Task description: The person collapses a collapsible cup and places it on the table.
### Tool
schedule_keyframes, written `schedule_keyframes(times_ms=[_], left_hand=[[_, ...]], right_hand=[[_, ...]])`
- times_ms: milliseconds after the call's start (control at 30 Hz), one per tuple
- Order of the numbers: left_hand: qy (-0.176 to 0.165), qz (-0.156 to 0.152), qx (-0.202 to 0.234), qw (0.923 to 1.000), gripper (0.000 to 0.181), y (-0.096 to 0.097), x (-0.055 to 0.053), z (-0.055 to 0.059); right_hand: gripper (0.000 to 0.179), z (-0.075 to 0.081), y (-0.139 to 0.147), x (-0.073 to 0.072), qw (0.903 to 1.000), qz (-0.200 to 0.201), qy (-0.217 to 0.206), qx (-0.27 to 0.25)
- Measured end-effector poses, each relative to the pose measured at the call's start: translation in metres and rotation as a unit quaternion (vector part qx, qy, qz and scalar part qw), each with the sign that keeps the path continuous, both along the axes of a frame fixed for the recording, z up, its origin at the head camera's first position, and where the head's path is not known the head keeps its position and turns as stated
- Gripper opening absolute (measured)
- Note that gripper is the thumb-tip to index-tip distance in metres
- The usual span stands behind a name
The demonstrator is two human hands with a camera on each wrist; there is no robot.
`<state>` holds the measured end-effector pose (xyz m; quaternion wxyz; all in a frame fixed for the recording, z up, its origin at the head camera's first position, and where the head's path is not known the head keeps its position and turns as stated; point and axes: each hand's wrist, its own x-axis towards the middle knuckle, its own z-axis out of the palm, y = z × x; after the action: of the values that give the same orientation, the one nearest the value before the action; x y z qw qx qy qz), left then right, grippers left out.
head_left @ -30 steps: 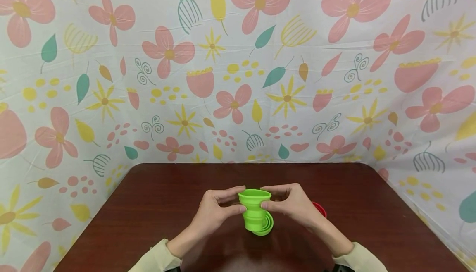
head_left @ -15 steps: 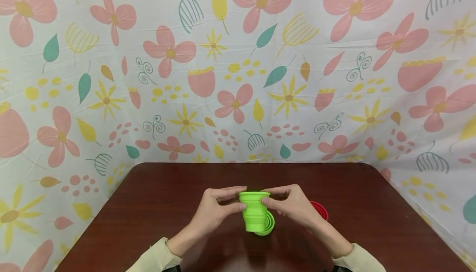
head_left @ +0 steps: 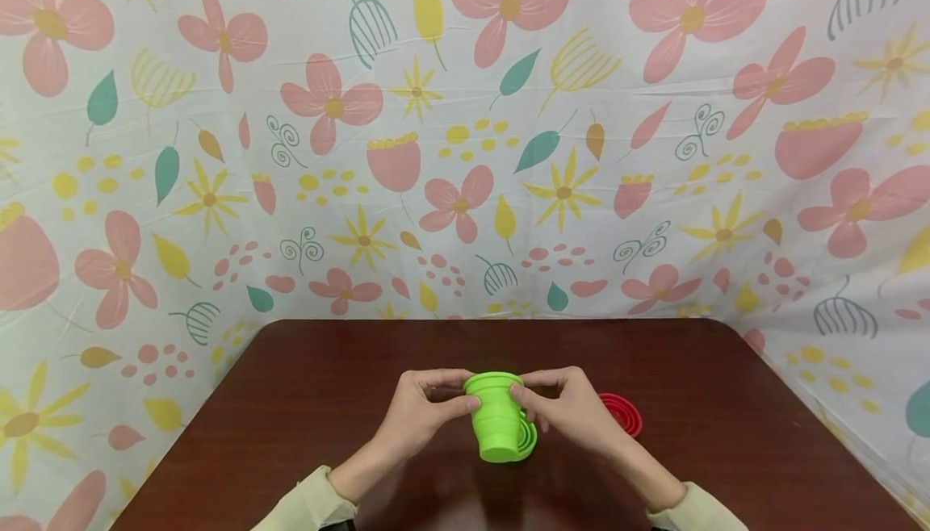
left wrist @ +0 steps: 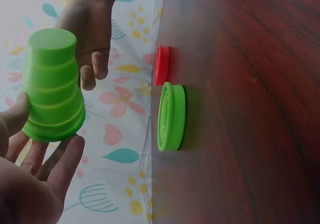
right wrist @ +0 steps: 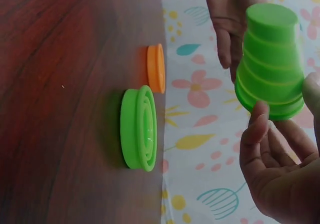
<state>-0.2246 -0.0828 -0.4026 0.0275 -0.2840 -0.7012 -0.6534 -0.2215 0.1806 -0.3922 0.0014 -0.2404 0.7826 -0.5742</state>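
Note:
A green collapsible cup, extended to full height with stepped rings, is held above the table by both hands. It tilts so that its closed base shows to the head camera. My left hand pinches the rim end from the left, thumb in front and fingers behind. From the right, my right hand grips the same end with thumb and fingers. Just behind and below the cup, a flattened green collapsible cup rests on the table, partly hidden in the head view.
A flattened red collapsible cup lies on the dark wooden table, beside my right forearm. An orange flattened cup appears in the right wrist view only. A flower-patterned cloth hangs behind and around the table.
The cup has tipped: its open mouth faced the head camera a second ago, and now its base swings toward me. Both hands keep hold of it; the right hand's lower fingers now show beneath.

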Motion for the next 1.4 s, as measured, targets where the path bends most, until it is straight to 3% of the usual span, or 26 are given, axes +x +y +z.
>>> schedule_keyframes(times_ms=[167, 267, 600, 800, 1133, 1400], left_hand=[[-0.025, 0.042, -0.033, 0.9983, 0.024, 0.000, 0.000, -0.002], [-0.052, 0.049, -0.036, 0.9968, 0.025, 0.001, 0.000, -0.004], [-0.093, 0.002, 0.002, 0.9957, 0.026, 0.002, -0.002, -0.009], [-0.107, -0.004, 0.007, 0.9942, 0.026, 0.001, -0.001, -0.009], [-0.094, 0.013, 0.000, 0.9955, 0.023, 0.001, 0.000, -0.007], [-0.054, 0.050, -0.047, 0.9962, 0.021, -0.002, -0.001, -0.004]], right_hand=[[0.029, -0.002, -0.002, 0.002, 0.9999, -0.001, 0.007, -0.011], [0.030, -0.002, -0.003, 0.002, 0.9998, 0.004, 0.013, -0.017], [0.030, -0.007, -0.003, 0.003, 0.9993, 0.019, 0.015, -0.028], [0.028, -0.010, -0.004, 0.002, 0.9989, 0.029, 0.016, -0.035], [0.026, -0.013, -0.003, 0.001, 0.9971, 0.051, 0.016, -0.054], [0.026, -0.012, -0.001, 0.002, 0.9977, 0.048, 0.008, -0.048]])
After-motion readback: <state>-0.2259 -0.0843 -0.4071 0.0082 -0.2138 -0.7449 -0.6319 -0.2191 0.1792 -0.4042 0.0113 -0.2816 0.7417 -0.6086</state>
